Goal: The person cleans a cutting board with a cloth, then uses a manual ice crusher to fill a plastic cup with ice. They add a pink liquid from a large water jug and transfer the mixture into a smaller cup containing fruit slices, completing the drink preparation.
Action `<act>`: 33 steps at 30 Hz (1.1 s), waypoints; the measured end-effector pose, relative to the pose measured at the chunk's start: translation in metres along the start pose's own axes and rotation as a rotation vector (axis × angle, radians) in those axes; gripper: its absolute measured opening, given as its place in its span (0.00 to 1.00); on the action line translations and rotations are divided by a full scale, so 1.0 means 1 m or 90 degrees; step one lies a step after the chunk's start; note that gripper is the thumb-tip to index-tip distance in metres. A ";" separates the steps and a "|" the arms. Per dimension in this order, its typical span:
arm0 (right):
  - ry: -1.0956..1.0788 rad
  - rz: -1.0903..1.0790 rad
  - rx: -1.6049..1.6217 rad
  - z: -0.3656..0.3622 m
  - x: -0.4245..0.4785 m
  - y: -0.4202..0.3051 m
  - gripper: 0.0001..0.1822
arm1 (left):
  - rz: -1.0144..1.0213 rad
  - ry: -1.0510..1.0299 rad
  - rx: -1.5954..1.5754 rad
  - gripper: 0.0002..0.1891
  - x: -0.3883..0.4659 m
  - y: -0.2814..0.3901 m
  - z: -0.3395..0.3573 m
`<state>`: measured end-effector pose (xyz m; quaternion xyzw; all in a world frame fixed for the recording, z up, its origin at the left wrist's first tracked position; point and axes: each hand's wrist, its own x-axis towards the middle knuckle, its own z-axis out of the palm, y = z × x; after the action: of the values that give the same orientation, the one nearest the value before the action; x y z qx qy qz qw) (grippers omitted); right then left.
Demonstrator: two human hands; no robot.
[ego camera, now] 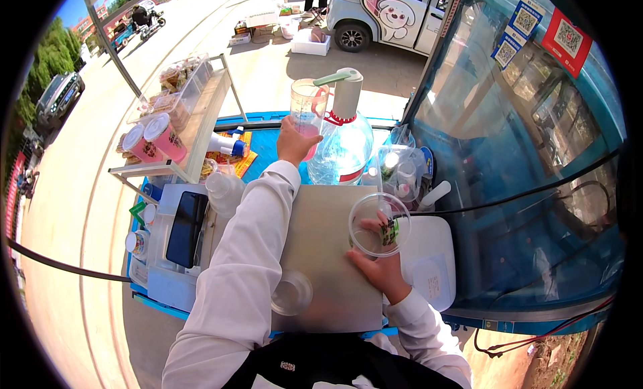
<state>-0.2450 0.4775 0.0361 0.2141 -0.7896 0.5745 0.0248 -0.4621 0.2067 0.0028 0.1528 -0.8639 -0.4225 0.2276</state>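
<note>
My left hand [296,141] grips a clear measuring cup [308,105] with pink liquid in its lower part. The cup stands upright under the green spout of a pump dispenser [347,95], which sits on top of a large clear water bottle [341,150]. My right hand [378,263] is wrapped around a clear plastic cup [379,224] with green and dark print, over the right part of a metal board [321,228]. That cup looks empty. Another clear cup [292,292] is on the board, near its lower left, beside my left sleeve.
Left of me are a shelf [201,122] with two lidded pink drinks [165,136], a black phone [186,229] and a megaphone [227,144]. A container of utensils [399,170] and a white lidded box [432,258] stand at right, beside the blue vehicle's windshield [502,153].
</note>
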 end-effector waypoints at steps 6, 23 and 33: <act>-0.044 -0.070 -0.153 -0.005 0.008 -0.010 0.42 | 0.007 -0.001 -0.020 0.47 0.000 -0.003 0.000; -0.085 -0.056 -0.121 0.000 0.031 0.012 0.42 | 0.001 0.005 -0.031 0.45 -0.001 -0.001 -0.003; -0.083 -0.059 -0.134 -0.001 0.031 0.009 0.42 | 0.019 0.013 -0.032 0.45 0.000 -0.002 0.000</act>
<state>-0.2766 0.4710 0.0371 0.2835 -0.8347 0.4716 0.0225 -0.4622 0.2053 0.0007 0.1382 -0.8529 -0.4389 0.2467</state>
